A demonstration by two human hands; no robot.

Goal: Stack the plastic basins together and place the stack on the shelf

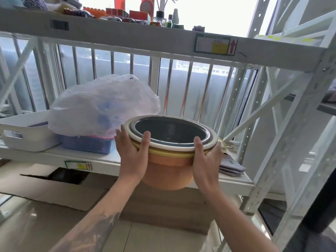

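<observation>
— Forearms first, coming in from the bottom edge; the left one carries a dark tattoo. What are the hands doing?

— Left hand and right hand clasp the stack of basins from either side, thumbs hooked over the rims, fingers wrapped round the walls.

— How is the stack made up?

— Orange basin outermost, a yellow rim above it, then a cream rim, with a grey basin nested innermost.

— Is it on the shelf?

— Hard to say; it sits at the shelf's front edge and its base seems to hang in front of it, over a cardboard box on the floor.

— And further back?

— Left of the stack, a blue perforated basket under a clear plastic bag, then a white bin. To the right, folded grey cloths. Behind all that, window bars, with an upper shelf of small items overhead.
</observation>
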